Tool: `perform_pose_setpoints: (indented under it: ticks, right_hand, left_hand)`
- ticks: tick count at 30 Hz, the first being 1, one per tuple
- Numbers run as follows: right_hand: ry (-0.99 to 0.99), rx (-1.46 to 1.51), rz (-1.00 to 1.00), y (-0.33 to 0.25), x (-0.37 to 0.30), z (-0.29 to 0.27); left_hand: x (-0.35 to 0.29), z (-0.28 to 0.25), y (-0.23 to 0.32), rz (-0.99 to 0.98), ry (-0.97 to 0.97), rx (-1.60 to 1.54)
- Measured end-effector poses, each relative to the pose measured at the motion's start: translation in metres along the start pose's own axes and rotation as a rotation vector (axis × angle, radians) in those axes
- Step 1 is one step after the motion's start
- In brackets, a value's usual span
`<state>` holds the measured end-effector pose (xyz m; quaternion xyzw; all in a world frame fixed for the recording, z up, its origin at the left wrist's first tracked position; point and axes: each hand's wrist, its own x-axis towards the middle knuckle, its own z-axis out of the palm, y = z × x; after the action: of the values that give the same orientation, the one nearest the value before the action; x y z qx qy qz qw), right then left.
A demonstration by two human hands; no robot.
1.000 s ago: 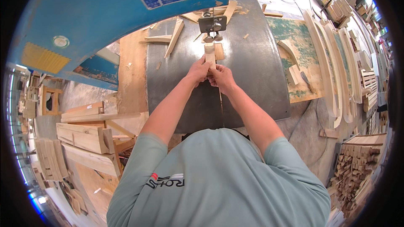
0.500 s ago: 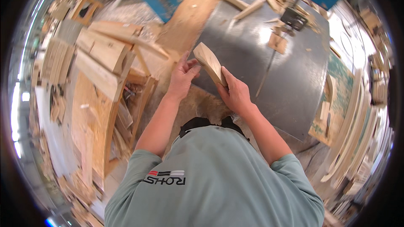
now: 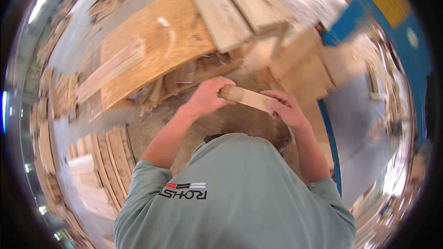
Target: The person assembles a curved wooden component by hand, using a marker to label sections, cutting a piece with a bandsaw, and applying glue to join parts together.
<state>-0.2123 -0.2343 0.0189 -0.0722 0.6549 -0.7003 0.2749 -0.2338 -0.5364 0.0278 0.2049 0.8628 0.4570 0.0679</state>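
A short, pale wooden piece (image 3: 251, 99) is held level between my two hands, in front of my body and above the floor. My left hand (image 3: 213, 96) grips its left end, which looks darker than the rest. Around the right end close the fingers of my right hand (image 3: 287, 108). Beyond the piece stands a low wooden workbench (image 3: 161, 23), with offcuts on a shelf below its top.
Long boards (image 3: 219, 16) lie on the workbench's right part, a narrow strip (image 3: 113, 71) on its left. Stacked planks (image 3: 108, 166) stand at the lower left. To the right are a grey machine table (image 3: 362, 143) with a blue edge and a blue machine frame (image 3: 410, 41).
I have turned left, from the machine table toward the workbench. My left hand has taken hold of the wooden piece, which was in my right hand alone and now lies more crosswise.
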Motion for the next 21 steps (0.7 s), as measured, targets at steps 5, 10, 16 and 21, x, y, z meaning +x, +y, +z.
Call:
perform_pose_setpoints:
  ticks: [5,10,16,21]
  right_hand:
    - [-0.185,0.325,-0.099,0.008,0.127,0.085]
    - [-0.211,0.192,0.154,0.008,0.241,0.180]
    - [-0.406,0.203,0.279,0.022,0.419,0.259]
    - [-0.258,0.234,0.137,0.019,0.623,0.300]
  left_hand:
    - [-0.071,-0.034,-0.070,-0.498,0.177,-0.494]
    - [-0.093,-0.078,-0.104,-0.736,0.355,-0.720]
    - [-0.089,-0.146,-0.182,-0.918,0.684,-0.780]
    - [-0.082,-0.201,-0.229,-0.982,0.896,-0.741]
